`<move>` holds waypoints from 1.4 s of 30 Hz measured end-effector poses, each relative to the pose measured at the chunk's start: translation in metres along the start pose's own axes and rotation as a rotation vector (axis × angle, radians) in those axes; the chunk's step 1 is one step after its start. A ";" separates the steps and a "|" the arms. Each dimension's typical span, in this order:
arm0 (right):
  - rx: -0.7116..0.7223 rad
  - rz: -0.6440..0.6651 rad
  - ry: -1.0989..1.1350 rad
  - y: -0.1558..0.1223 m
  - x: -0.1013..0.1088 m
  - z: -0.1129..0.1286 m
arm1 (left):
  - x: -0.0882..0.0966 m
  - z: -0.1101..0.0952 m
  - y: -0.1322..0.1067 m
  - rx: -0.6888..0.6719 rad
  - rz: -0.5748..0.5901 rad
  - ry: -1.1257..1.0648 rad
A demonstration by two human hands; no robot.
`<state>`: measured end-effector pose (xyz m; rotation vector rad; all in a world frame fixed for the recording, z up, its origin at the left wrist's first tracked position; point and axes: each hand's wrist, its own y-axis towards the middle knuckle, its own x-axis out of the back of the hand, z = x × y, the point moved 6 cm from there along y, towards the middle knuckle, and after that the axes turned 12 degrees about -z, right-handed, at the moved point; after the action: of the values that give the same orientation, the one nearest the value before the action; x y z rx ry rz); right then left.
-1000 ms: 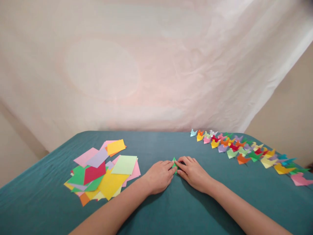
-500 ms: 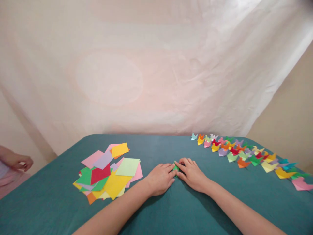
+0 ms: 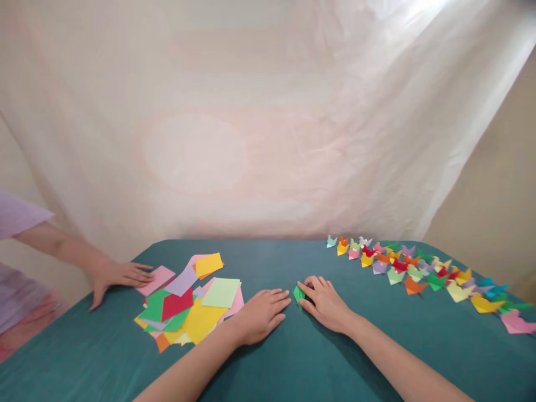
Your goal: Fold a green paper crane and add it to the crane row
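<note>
Indoor craft spot, makeshift look — home or workroom, cannot tell which. Table (image 3: pixel 268 262) under dark green cloth; pale creased sheet (image 3: pixel 272 139) hung behind as backdrop, beige wall (image 3: pixel 494 184) beyond. Paper craft shown by loose coloured squares (image 3: pixel 205 321), green folded paper (image 3: pixel 298 295) mid-table, rows of paper birds (image 3: pixel 414 286) at right.

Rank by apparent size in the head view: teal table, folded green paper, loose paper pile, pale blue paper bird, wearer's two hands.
1. Teal table
2. Loose paper pile
3. Left hand, right hand: too alike to rank
4. Folded green paper, partly covered
5. Pale blue paper bird
</note>
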<state>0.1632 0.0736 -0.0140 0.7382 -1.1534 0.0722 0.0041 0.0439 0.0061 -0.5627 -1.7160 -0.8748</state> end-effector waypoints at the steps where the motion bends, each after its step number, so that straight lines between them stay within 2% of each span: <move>1: -0.001 -0.001 0.000 0.000 -0.001 0.000 | 0.003 0.002 -0.005 0.020 0.005 -0.006; 5: -0.006 -0.002 -0.003 0.000 -0.002 -0.002 | 0.010 0.009 -0.022 0.076 -0.018 -0.022; 9: -0.008 -0.007 -0.005 0.000 -0.002 -0.002 | 0.009 0.011 -0.027 0.092 -0.035 -0.025; 16: -0.010 -0.007 -0.009 0.000 -0.002 -0.001 | 0.009 0.002 -0.001 0.139 -0.089 0.000; 22: -0.009 -0.005 -0.023 -0.001 -0.002 -0.002 | -0.006 -0.016 0.024 0.101 -0.128 0.036; 29: -0.002 -0.007 -0.019 -0.001 0.000 -0.001 | -0.019 -0.014 0.025 0.105 -0.133 0.088; 42: -0.013 -0.018 0.051 -0.003 0.006 0.001 | -0.014 -0.018 0.027 0.067 -0.134 0.062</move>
<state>0.1657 0.0690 -0.0099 0.7309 -1.0972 0.0679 0.0393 0.0472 0.0028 -0.3757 -1.7347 -0.9164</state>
